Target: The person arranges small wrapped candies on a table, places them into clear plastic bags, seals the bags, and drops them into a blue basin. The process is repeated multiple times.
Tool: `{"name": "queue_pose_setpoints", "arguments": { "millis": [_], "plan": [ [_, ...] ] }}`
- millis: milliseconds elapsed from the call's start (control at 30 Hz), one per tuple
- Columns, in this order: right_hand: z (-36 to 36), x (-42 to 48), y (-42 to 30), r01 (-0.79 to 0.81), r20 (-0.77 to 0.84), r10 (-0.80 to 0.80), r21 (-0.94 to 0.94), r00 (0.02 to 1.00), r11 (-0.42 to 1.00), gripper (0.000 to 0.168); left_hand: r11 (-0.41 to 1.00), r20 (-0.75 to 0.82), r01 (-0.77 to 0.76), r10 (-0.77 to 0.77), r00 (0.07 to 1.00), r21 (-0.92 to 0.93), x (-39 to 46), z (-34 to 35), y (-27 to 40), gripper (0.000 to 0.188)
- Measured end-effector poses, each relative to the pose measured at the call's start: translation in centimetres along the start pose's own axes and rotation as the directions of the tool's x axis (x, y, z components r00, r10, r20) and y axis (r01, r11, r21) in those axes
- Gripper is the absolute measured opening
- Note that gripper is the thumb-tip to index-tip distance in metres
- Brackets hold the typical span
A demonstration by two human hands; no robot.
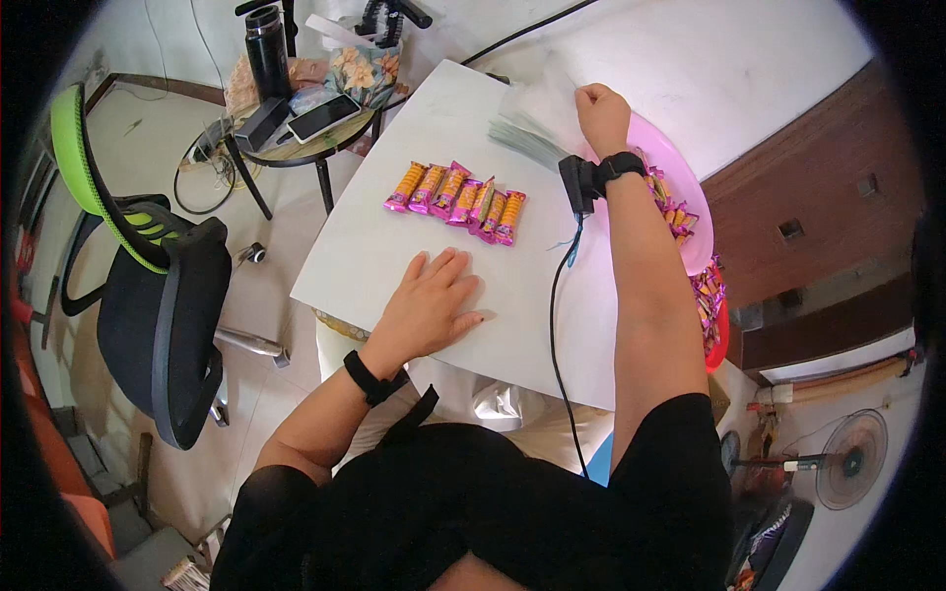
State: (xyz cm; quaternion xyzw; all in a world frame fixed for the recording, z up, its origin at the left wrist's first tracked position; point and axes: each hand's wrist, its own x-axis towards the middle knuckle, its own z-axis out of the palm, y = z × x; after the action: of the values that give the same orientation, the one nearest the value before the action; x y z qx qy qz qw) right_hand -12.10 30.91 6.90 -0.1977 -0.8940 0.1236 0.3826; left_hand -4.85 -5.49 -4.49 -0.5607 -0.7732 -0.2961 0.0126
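Several small snack packets [465,201] in pink and orange wrappers lie side by side in a slanting row on the white tabletop [539,318]. My left hand [436,299] rests flat on the table just below the row, fingers spread, holding nothing. My right hand [602,114] is at the far right of the table, fingers curled at a clear plastic bag [547,103] that looks blurred. A stack of clear plastic bags [525,140] lies beside it. Under my right forearm, a pink plastic basin [698,221] holds more wrapped packets, partly hidden by the arm.
A red container [717,354] with more packets stands below the basin. A black cable [553,318] runs from my right wrist across the table. At the upper left, a small round table [295,155] bears a phone [324,118] and a black bottle [267,55]. An office chair [162,318] stands left.
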Motion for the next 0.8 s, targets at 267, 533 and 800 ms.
{"name": "queue_pose_setpoints", "arguments": {
  "millis": [267, 533, 800],
  "plan": [
    [-6.8, -3.2, -2.8, -0.143, 0.065, 0.131, 0.244, 0.989, 0.959, 0.018, 1.0, -0.003, -0.005, 0.005, 1.0, 0.017, 0.1, 0.2, 0.0, 0.041],
    [-16.3, -10.3, -5.2, -0.173, 0.12, 0.135, 0.404, 0.984, 0.898, 0.013, 0.995, -0.013, -0.024, 0.026, 1.0, 0.098, -0.2, 0.7, -0.3, 0.044],
    [-22.3, -18.7, -5.4, 0.196, -0.026, -0.194, 0.12, 0.981, 0.973, 0.004, 0.986, 0.04, -0.041, 0.035, 0.999, 0.16, 0.1, 0.7, 0.0, 0.044]
  ]
}}
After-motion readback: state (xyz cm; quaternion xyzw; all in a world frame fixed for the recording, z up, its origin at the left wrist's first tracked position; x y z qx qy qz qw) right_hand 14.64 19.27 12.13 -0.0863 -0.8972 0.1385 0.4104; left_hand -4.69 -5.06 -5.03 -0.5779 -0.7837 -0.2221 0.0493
